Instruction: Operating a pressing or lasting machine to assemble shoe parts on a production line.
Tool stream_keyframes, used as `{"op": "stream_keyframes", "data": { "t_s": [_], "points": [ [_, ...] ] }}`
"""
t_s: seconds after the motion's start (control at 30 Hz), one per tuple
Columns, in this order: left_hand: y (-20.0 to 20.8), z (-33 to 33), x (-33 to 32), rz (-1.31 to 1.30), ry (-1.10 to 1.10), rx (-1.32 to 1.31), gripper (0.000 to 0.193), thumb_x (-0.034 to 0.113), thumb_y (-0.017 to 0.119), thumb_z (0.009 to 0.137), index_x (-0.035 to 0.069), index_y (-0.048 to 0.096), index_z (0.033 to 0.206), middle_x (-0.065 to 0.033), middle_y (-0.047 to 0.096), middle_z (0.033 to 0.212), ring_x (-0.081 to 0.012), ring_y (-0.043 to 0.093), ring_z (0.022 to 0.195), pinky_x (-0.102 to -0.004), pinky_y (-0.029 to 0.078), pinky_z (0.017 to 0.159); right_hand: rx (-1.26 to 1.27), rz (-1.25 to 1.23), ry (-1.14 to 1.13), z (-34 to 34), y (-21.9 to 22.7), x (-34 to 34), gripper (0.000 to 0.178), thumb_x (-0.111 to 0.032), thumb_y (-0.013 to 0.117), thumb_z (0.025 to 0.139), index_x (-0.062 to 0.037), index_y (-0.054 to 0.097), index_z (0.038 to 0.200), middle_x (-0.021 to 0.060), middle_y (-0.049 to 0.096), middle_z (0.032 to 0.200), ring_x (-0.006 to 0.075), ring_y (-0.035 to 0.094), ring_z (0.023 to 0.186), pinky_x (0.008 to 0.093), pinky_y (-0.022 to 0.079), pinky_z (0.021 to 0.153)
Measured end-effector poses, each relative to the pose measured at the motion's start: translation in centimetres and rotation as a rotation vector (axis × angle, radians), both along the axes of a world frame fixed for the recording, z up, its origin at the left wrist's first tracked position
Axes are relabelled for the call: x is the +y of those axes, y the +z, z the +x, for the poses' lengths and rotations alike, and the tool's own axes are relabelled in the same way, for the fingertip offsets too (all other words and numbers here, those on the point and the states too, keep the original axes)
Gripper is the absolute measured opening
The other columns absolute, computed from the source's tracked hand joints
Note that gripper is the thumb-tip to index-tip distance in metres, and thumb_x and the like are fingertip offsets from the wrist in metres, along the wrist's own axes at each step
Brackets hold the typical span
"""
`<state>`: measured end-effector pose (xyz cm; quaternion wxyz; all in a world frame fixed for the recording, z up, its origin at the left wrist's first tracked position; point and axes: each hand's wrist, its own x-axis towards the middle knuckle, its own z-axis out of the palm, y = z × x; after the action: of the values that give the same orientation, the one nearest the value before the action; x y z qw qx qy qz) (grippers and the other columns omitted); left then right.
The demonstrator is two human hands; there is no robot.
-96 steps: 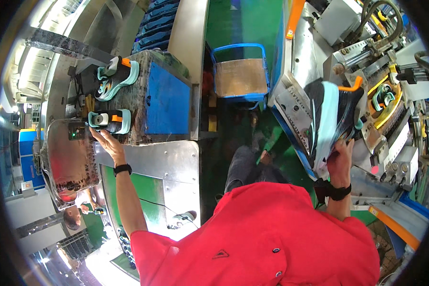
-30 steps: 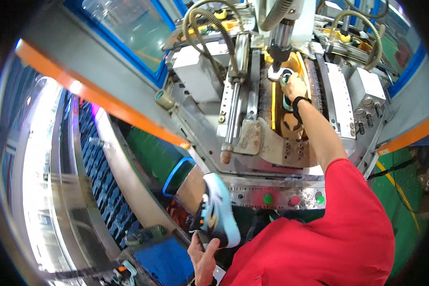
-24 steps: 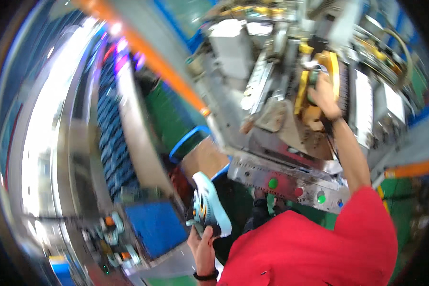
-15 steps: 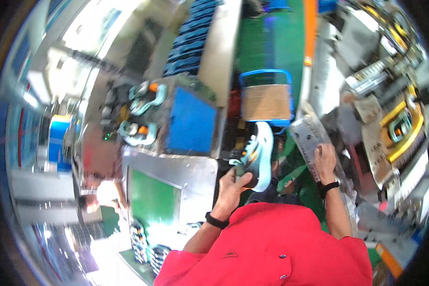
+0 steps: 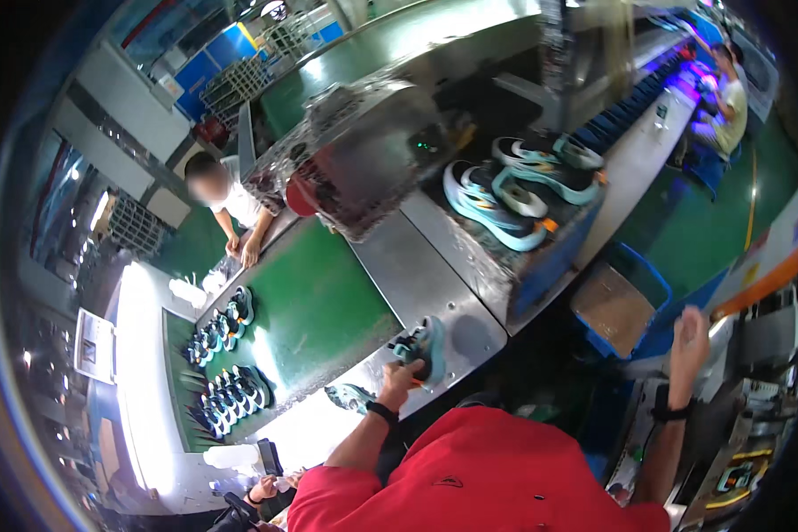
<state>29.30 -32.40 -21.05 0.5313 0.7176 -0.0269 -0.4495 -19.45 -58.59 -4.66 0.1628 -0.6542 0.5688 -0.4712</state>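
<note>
You get uneven light: glare burns out the white panel (image 5: 142, 372) at left and streaks the green counter (image 5: 324, 306). A soft shadow falls beside your shoe (image 5: 434, 355). Violet light glows upper right, while the space before your lap is dim. Your right hand (image 5: 690, 346) looks slightly smeared; edges bend toward a black rim.

The left of two side-by-side fisheye cameras on the person's head is looking down, catching the red shirt (image 5: 479, 474) and both hands (image 5: 397, 383) close up while reaching wide across the table (image 5: 408, 275) to distant floor (image 5: 727, 217).
</note>
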Motion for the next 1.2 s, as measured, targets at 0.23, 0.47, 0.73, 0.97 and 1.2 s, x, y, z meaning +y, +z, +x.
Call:
{"op": "stream_keyframes", "data": {
  "t_s": [0.23, 0.47, 0.73, 0.97, 1.2],
  "points": [
    [-11.0, 18.1, 0.1, 0.434, 0.086, -0.677, 0.053, 0.023, 0.073, 0.070, -0.008, 0.054, 0.108, -0.0270, 0.065, 0.097, -0.0408, 0.065, 0.089, -0.0461, 0.052, 0.079, 0.462, -0.160, 0.531, 22.8, 12.6, -17.4, 0.054, 0.005, 0.068, 0.075, -0.0024, 0.056, 0.126, 0.0152, 0.063, 0.121, 0.0279, 0.059, 0.115, 0.0357, 0.043, 0.101],
    [-14.8, 22.0, -1.2, 0.513, -0.069, -0.600, 0.057, 0.032, 0.066, 0.084, -0.003, 0.039, 0.119, -0.0310, 0.063, 0.105, -0.0482, 0.062, 0.099, -0.0510, 0.048, 0.086, 0.604, 0.332, 0.705, 28.6, 13.5, -22.3, 0.062, -0.003, 0.077, 0.057, -0.0037, 0.058, 0.116, 0.0081, 0.066, 0.107, 0.0164, 0.060, 0.103, 0.0300, 0.045, 0.095],
    [-3.4, 8.8, -5.5, -0.020, -0.524, -0.669, 0.056, 0.021, 0.070, 0.088, -0.008, 0.049, 0.131, -0.0261, 0.058, 0.125, -0.0346, 0.058, 0.108, -0.0416, 0.044, 0.096, 0.646, 0.035, 0.608, 29.6, 11.1, -20.8, 0.063, -0.033, 0.080, 0.066, -0.0052, 0.059, 0.119, 0.0183, 0.068, 0.096, 0.0343, 0.067, 0.087, 0.0430, 0.052, 0.079],
    [7.0, -5.4, -16.0, -0.292, -1.341, 0.234, 0.046, 0.011, 0.062, 0.094, -0.002, 0.048, 0.135, -0.0152, 0.061, 0.127, -0.0204, 0.060, 0.115, -0.0312, 0.049, 0.095, 0.128, -0.180, 0.246, 24.1, 8.7, -13.0, 0.056, -0.021, 0.077, 0.072, -0.0053, 0.054, 0.120, 0.0182, 0.065, 0.101, 0.0326, 0.066, 0.089, 0.0412, 0.051, 0.078],
    [15.3, -16.4, -18.7, -0.541, -1.373, 0.558, 0.056, 0.015, 0.052, 0.099, -0.002, 0.028, 0.147, -0.0196, 0.046, 0.140, -0.0291, 0.050, 0.126, -0.0402, 0.041, 0.106, -0.241, -0.156, -0.209, 10.9, 9.1, 6.2, 0.063, -0.014, 0.079, 0.070, -0.0069, 0.052, 0.126, 0.0111, 0.067, 0.101, 0.0222, 0.066, 0.092, 0.0344, 0.051, 0.084]
  ]
}}
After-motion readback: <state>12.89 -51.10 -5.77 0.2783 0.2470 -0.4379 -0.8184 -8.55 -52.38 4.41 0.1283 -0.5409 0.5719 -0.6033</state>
